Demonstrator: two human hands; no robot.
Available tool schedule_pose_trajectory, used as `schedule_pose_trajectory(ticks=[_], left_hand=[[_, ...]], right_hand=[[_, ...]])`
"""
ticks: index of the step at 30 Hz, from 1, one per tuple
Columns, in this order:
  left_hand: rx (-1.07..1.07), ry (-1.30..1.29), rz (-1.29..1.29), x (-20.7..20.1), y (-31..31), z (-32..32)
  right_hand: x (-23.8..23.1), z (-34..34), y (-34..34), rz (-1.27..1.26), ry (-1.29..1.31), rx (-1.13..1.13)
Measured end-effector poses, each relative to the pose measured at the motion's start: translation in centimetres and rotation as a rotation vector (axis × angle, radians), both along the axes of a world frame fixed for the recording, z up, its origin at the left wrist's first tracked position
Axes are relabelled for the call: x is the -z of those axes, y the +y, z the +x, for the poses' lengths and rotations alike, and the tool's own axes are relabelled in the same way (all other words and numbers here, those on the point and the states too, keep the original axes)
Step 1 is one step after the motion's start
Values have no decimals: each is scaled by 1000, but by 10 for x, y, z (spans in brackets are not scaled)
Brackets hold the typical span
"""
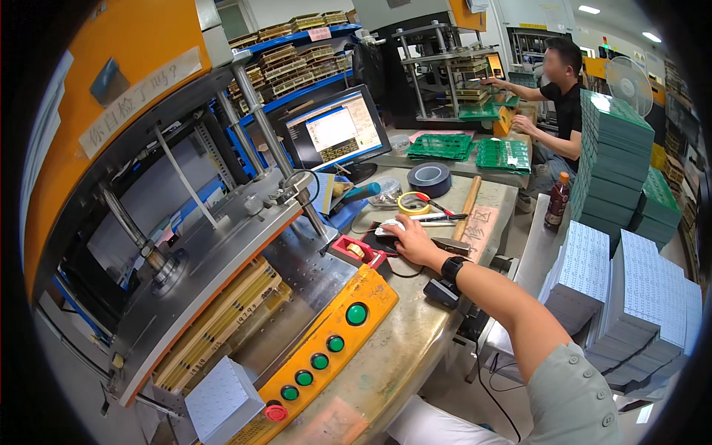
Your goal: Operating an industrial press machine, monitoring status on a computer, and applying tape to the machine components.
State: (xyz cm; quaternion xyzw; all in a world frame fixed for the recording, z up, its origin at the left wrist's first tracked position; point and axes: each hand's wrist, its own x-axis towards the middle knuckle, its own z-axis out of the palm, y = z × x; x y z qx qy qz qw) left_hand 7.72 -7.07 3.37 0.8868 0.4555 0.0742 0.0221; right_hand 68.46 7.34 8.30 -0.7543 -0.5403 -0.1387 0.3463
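Observation:
My right hand (412, 242) reaches in from the lower right, a black watch (452, 268) on its wrist. Its fingers curl over a white computer mouse (387, 227) lying on a dark pad; the palm hides part of it. A monitor (337, 133) with a lit window stands beyond the hand. Beside the fingers are pens (437, 218), a roll of yellow tape (414, 202) and a roll of dark tape (429, 179). A red tape dispenser (359, 252) sits nearer the machine. My left hand is out of sight.
At left stands an orange press machine (159, 74) with green buttons (357, 314) and a red knob (276, 411). A stack of white sheets (224, 400) rests by its front. Green board stacks (612, 148) and a bottle (557, 200) stand right. Another person (560, 96) works at the back.

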Motion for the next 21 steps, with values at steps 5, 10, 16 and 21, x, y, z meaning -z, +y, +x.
schedule_pose_trajectory(ticks=[5,10,16,21], left_hand=[[5,-12,20,0,-1,0],[-15,27,23,0,-1,0],[-42,44,-48,-7,0,4],[-37,42,-9,-4,-1,2]], right_hand=[[3,3,1,20,-12,1],[1,1,2,12,-2,13],[3,2,2,29,-4,14],[2,1,2,14,8,18]])
